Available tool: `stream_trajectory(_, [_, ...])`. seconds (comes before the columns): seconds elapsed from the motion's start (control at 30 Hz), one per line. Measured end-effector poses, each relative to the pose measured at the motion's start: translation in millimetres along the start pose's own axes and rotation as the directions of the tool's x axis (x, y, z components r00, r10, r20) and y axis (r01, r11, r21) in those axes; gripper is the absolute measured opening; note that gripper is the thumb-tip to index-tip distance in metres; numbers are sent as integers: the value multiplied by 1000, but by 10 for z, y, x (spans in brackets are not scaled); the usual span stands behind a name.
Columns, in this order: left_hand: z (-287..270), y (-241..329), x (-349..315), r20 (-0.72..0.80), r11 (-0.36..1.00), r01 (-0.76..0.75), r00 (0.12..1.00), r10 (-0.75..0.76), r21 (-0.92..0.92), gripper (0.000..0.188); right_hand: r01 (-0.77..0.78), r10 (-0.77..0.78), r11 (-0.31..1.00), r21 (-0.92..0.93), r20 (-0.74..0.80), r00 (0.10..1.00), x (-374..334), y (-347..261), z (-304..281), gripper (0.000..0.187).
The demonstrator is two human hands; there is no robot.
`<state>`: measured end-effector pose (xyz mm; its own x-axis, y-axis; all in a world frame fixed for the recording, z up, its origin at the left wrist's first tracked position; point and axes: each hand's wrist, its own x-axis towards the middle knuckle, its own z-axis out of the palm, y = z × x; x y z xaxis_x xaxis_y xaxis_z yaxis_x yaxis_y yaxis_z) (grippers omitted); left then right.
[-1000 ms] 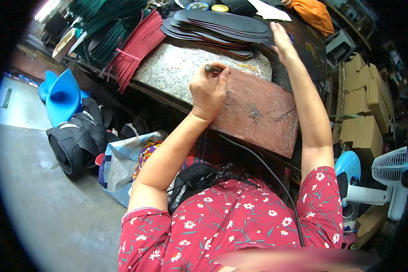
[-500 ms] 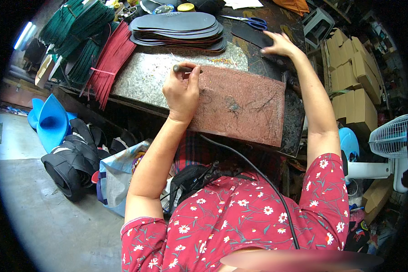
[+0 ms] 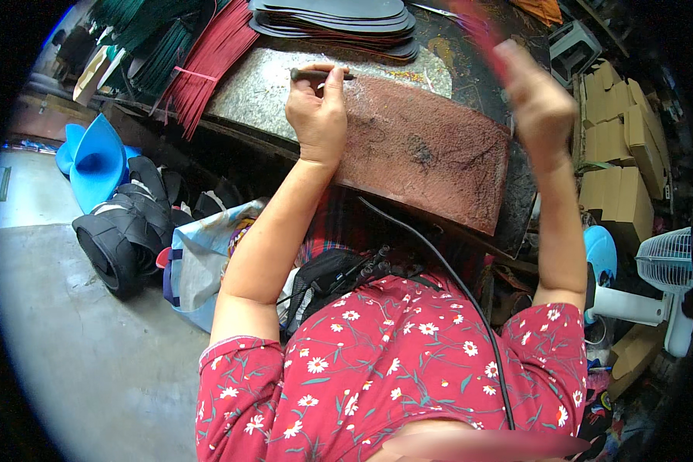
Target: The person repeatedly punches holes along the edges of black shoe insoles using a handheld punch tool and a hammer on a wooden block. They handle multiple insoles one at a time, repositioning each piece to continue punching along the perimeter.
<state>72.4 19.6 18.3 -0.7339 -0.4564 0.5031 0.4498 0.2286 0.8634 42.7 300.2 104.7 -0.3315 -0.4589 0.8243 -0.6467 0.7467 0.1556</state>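
My left hand [image 3: 318, 115] is closed around a short dark metal rod [image 3: 308, 75], which looks like a punch. It rests at the left edge of a worn reddish-brown block [image 3: 439, 146]. My right hand [image 3: 539, 104] is raised beyond the block's right end, smeared by motion. A blurred red flat piece [image 3: 481, 35], seemingly an insole with its red side showing, reaches up from its fingers. Behind the block, a stack of dark insoles [image 3: 335, 19] lies on the table.
Bundles of red strips [image 3: 208, 65] and green strips [image 3: 165, 58] lie at the table's left. Scissors [image 3: 439, 11] lie at the back. Cardboard boxes [image 3: 616, 154] and a white fan [image 3: 662, 262] stand at right. A black cable [image 3: 431, 246] runs across my front.
My right hand has come back from the far right of the table and now appears to hold the insole. My left hand keeps its grip on the rod. The view has shifted.
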Motion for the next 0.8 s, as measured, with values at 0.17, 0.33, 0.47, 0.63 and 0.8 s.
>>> stream_trajectory(0.17, [-81, -49, 66, -130, 929, 136, 973, -190, -344, 6, -184, -9, 952, 246, 622, 783, -358, -744, -190, 36])
stream_trajectory(0.33, [-205, -55, 77, -84, 899, 241, 953, -290, -364, 7, -520, 480, 854, 0, 384, 789, -837, -502, -466, 46])
stream_trajectory(0.47, [-376, -53, -7, 168, 835, 473, 881, -442, -281, 10, -876, 694, 230, 425, 559, 453, -1238, -713, -444, 56])
stream_trajectory(0.63, [-542, -82, -58, 164, 796, 470, 882, -442, -381, 9, -809, 657, 216, 547, 532, 535, -1221, -890, -228, 60])
stream_trajectory(0.8, [-704, -69, 19, 75, 896, 358, 933, -351, -264, 8, -746, 523, 646, 162, 618, 587, -882, -860, -266, 52])
